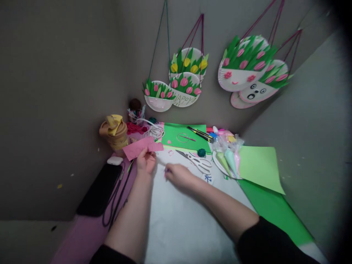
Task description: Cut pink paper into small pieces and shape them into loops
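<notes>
A strip of pink paper (134,149) is at my left hand (146,161), whose curled fingers overlap its lower edge and appear to grip it. Close by on the right, my right hand (176,174) is closed in a pinch, palm down. A tiny pinkish bit shows at its fingertips, too small and blurred to name. The hands are slightly apart above a white sheet (189,220). White-handled scissors (199,163) lie with blades parted, just beyond my right hand.
Behind lie a green sheet (176,132), box cutters (200,134), a white cord coil (154,131) and green yarn (201,152). Piping bags (231,161) rest on the right. A brown cup (114,134) and black phone (100,190) stand left. Paper-plate flower baskets (185,90) hang on the wall.
</notes>
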`<state>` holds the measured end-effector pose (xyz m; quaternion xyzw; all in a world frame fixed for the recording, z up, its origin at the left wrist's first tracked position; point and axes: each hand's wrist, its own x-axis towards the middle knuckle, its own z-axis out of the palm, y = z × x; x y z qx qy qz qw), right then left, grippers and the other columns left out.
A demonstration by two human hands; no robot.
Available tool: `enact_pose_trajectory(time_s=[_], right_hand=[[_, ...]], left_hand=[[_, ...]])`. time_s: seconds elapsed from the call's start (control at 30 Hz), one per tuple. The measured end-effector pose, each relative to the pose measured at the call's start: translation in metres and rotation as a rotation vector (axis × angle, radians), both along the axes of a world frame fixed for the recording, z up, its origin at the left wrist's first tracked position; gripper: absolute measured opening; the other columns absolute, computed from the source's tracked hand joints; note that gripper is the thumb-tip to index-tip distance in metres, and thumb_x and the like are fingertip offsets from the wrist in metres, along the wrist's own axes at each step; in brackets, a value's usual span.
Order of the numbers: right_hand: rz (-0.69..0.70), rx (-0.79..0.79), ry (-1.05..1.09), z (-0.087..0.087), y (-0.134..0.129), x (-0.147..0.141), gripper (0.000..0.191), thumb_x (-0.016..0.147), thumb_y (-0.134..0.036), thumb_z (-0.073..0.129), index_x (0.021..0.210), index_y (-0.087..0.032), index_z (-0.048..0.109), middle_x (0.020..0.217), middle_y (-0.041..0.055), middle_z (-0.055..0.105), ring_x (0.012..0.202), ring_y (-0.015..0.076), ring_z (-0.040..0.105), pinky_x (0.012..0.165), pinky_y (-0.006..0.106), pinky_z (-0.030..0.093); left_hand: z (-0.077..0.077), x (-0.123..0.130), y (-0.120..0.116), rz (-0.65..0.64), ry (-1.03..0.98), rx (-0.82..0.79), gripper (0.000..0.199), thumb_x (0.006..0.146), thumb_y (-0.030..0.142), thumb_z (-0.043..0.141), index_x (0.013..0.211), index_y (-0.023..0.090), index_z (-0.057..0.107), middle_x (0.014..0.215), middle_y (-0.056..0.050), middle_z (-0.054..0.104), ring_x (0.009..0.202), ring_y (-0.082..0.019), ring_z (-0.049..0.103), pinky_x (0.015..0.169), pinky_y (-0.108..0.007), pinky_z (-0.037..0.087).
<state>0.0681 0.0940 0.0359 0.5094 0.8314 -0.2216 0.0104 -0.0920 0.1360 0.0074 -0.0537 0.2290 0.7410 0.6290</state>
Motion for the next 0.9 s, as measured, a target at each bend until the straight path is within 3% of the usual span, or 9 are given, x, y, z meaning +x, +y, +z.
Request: enact_pose_trajectory(time_s=[0.1, 0.17, 0.33, 0.43, 0.53, 0.63, 0.73, 0.8, 0.9], right_hand=[[-0.111, 0.09, -0.008, 0.014, 0.037, 0.019, 0.048, 0.093, -0.026, 0.039, 0.14, -0.017, 0.038, 0.124, 0.013, 0.062, 0.107, 0.0233, 0.059, 0.081, 0.028, 0.041], [-0.134, 0.104, -0.029, 0.02, 0.041, 0.03, 0.053, 0.091, -0.022, 0.04, 0.144, -0.02, 0.032, 0.127, 0.0117, 0.061, 0.108, 0.0228, 0.059, 0.083, 0.028, 0.04], [-0.199, 0.14, -0.115, 0.014, -0.02, 0.056, 0.032, 0.09, -0.027, 0.044, 0.119, -0.02, 0.056, 0.115, 0.0114, 0.064, 0.101, 0.0258, 0.061, 0.078, 0.031, 0.041], [-0.307, 0.188, -0.307, -0.003, -0.051, 0.08, 0.025, 0.092, -0.031, 0.044, 0.109, -0.02, 0.058, 0.108, 0.0106, 0.063, 0.093, 0.0237, 0.062, 0.07, 0.029, 0.041], [-0.383, 0.195, -0.391, -0.018, -0.06, 0.11, 0.026, 0.096, -0.025, 0.034, 0.106, -0.021, 0.058, 0.105, 0.01, 0.062, 0.089, 0.0225, 0.062, 0.066, 0.028, 0.04], [-0.489, 0.217, -0.352, -0.025, -0.056, 0.136, 0.029, 0.096, -0.022, 0.032, 0.109, -0.019, 0.057, 0.103, 0.0131, 0.061, 0.087, 0.0247, 0.061, 0.066, 0.031, 0.042], [-0.552, 0.281, -0.157, -0.027, -0.043, 0.151, 0.03, 0.091, -0.021, 0.038, 0.115, -0.014, 0.056, 0.107, 0.0147, 0.06, 0.098, 0.0256, 0.059, 0.082, 0.035, 0.045], [-0.581, 0.339, 0.001, -0.027, -0.03, 0.157, 0.04, 0.084, -0.012, 0.039, 0.122, -0.012, 0.053, 0.114, 0.0161, 0.058, 0.111, 0.0255, 0.054, 0.096, 0.037, 0.04], [-0.627, 0.404, 0.067, -0.028, -0.007, 0.16, 0.059, 0.076, -0.004, 0.038, 0.135, -0.008, 0.042, 0.124, 0.02, 0.052, 0.121, 0.0278, 0.046, 0.103, 0.041, 0.035]], left_hand=[[0.001, 0.0, 0.0, 0.004, -0.013, -0.008, 0.021, 0.083, 0.001, 0.05, 0.068, 0.014, 0.058, 0.057, 0.002, 0.064, 0.047, -0.006, 0.057, 0.047, -0.016, 0.045], [0.002, 0.0, 0.0, 0.003, -0.021, -0.011, 0.021, 0.083, 0.0, 0.05, 0.068, 0.014, 0.057, 0.058, 0.002, 0.065, 0.047, -0.006, 0.058, 0.047, -0.016, 0.045], [0.003, 0.003, -0.001, -0.02, -0.029, -0.02, 0.021, 0.082, 0.0, 0.05, 0.067, 0.014, 0.057, 0.057, 0.002, 0.065, 0.048, -0.008, 0.059, 0.047, -0.017, 0.047], [0.005, 0.007, -0.002, -0.049, -0.017, -0.018, 0.021, 0.083, 0.0, 0.049, 0.068, 0.013, 0.058, 0.057, 0.002, 0.065, 0.048, -0.008, 0.059, 0.048, -0.016, 0.048], [0.009, 0.014, -0.005, -0.074, 0.019, -0.005, 0.022, 0.084, 0.001, 0.049, 0.068, 0.014, 0.059, 0.058, 0.002, 0.066, 0.047, -0.007, 0.059, 0.048, -0.016, 0.049], [0.01, 0.021, -0.009, -0.128, 0.069, 0.0, 0.021, 0.084, 0.004, 0.051, 0.067, 0.013, 0.059, 0.057, 0.001, 0.066, 0.045, -0.008, 0.059, 0.048, -0.018, 0.051], [0.008, 0.029, -0.013, -0.188, 0.112, -0.008, 0.019, 0.081, 0.004, 0.055, 0.065, 0.013, 0.06, 0.055, 0.001, 0.065, 0.044, -0.008, 0.059, 0.051, -0.02, 0.053], [0.006, 0.035, -0.015, -0.223, 0.137, -0.019, 0.019, 0.08, 0.002, 0.056, 0.064, 0.011, 0.061, 0.055, 0.0, 0.065, 0.046, -0.008, 0.059, 0.052, -0.019, 0.054], [0.005, 0.043, -0.018, -0.263, 0.185, -0.032, 0.016, 0.077, 0.0, 0.059, 0.064, 0.009, 0.062, 0.057, -0.001, 0.065, 0.048, -0.008, 0.061, 0.052, -0.02, 0.055]])
